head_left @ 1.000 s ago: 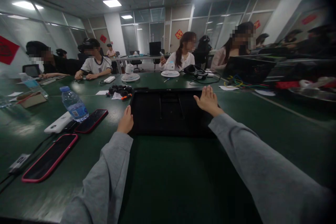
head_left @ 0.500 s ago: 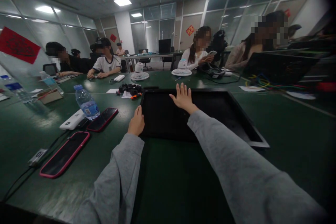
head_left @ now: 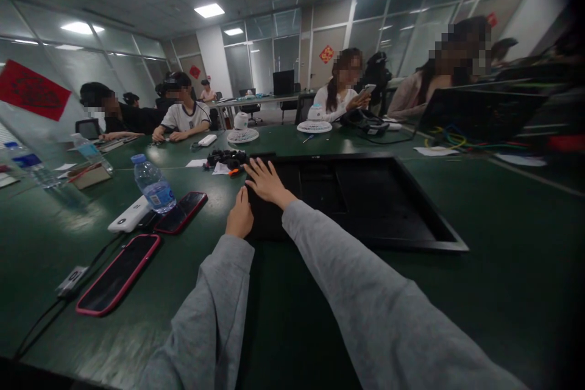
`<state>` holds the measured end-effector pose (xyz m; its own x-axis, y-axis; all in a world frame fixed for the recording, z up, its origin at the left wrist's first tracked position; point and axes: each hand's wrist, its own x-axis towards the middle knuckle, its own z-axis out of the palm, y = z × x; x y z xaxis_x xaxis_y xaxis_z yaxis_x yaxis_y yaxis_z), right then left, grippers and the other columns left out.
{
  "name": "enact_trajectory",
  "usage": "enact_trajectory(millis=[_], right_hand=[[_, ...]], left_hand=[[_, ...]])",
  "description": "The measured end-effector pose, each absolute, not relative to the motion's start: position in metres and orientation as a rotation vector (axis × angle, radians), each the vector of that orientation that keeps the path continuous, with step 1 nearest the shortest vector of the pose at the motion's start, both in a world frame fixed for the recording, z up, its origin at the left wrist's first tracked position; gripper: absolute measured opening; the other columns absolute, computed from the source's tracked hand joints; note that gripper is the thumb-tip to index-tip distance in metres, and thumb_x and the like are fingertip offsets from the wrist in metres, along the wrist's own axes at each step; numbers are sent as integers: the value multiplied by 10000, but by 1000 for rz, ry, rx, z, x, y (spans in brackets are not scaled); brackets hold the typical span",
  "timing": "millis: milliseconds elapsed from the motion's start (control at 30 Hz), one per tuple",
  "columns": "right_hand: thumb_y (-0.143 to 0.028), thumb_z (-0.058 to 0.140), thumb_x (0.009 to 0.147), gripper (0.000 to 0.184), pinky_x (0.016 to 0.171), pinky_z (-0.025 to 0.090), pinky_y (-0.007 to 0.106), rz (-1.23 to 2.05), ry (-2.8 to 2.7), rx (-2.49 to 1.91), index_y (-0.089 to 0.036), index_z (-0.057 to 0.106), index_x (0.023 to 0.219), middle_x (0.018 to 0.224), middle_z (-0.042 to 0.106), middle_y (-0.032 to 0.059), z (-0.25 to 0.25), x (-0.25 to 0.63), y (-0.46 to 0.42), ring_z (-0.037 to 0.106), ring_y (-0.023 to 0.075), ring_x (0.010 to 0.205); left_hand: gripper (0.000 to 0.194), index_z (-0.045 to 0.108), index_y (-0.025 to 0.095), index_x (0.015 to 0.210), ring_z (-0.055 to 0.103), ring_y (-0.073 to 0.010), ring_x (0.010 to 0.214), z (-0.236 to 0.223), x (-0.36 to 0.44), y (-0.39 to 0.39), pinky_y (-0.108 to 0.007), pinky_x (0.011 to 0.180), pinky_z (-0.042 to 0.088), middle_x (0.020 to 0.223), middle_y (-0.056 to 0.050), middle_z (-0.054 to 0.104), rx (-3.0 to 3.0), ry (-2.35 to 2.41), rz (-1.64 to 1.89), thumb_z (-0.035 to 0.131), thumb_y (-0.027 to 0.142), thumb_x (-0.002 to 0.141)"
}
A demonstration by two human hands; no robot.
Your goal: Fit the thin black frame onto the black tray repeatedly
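Observation:
A shallow black rectangular tray [head_left: 379, 195] with a raised rim lies on the green table in front of me. Its inside shows a recessed panel near the middle. My left hand [head_left: 239, 213] is closed around the tray's left edge, thumb up. Just above and to the right of it, my right hand [head_left: 269, 184] lies flat with its fingers spread over the tray's left end. Whether the right palm presses on the surface is hard to tell.
Left of my hands are a water bottle [head_left: 154, 186], a white power bank [head_left: 130, 214] and two red-edged phones [head_left: 119, 274]. Dark cluttered parts [head_left: 223, 159] sit beyond the tray's left corner. Small white fans [head_left: 314, 123] stand farther back; several people sit around the table.
My right hand has moved left across the tray, from near its middle to its left end, uncovering the recessed panel. My left hand stays on the left edge.

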<state>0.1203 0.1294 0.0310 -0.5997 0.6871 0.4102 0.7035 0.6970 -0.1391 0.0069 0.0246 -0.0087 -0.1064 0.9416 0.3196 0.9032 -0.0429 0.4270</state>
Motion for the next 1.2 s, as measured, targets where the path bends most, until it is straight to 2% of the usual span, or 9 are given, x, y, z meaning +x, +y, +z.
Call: enact_trajectory(millis=[100,233,400,533,700,800,967,1067,1200], right_hand=[[-459,218,1034,609,1215,87,520,85,-2560,-1049,-164,328,1555,1635,217,94,35,122,114,191,241,1505],[-516,219,1029,625,1223,44,503,34,-2499,-1020,-225,275,1580,1649,170,46,42,147,81,83,226,1527],[-625,202,997,688,1226,117,496,343,-2812,-1066,-260,296,1573,1636,213,22,30,216,18,125,229,1521],[-580,216,1012,667,1237,58,475,-78,-2541,-1168,-286,136,1606,1656,113,-5,9,292,-20,58,196,1528],[-520,234,1026,596,1218,162,499,-294,-2394,-1382,-280,309,1566,1596,332,46,-8,373,-37,267,225,1484],[-536,239,1020,604,1193,249,468,-311,-2368,-1443,-261,368,1542,1579,365,53,-12,402,-39,334,226,1454],[-510,237,1018,639,1202,218,482,-393,-2083,-1659,-178,337,1555,1586,346,96,-16,431,-26,289,240,1474],[-512,228,1012,637,1173,281,484,-267,-2104,-1777,-156,441,1495,1552,403,120,-20,441,-15,347,254,1445],[-542,233,1004,655,1201,216,488,-289,-2024,-1775,-169,396,1518,1604,312,104,-20,453,-7,275,246,1477]], left_hand=[[671,226,159,1575,443,-279,1401,-10,5,26,-426,1100,439,1616,-155,286,2057,2094,870,348,112,917],[642,246,165,1566,415,-280,1420,-15,2,29,-447,1122,415,1619,-149,282,2008,2071,931,344,135,933],[645,282,158,1551,346,-280,1460,-24,-5,34,-460,1179,340,1603,-152,316,1959,1933,1110,394,136,917],[675,282,163,1554,344,-268,1462,-29,-15,39,-461,1213,278,1584,-142,362,1830,1800,1163,472,173,907],[638,357,198,1522,323,-221,1474,-36,-23,44,-412,1229,242,1589,-89,369,1736,1662,1306,508,200,903],[545,453,194,1463,377,-234,1446,-38,-23,43,-424,1216,266,1536,-101,451,1687,1684,1376,510,268,927],[446,586,178,1332,552,-272,1284,-37,-23,40,-462,1133,387,1297,-105,658,1593,1752,1405,564,313,908],[380,638,161,1254,605,-260,1206,-37,-24,40,-433,1087,437,1222,-102,694,1605,1749,1397,559,292,906],[371,652,117,1214,642,-246,1154,-38,-27,43,-417,1057,460,1229,-143,690,1579,1761,1385,580,287,892]])
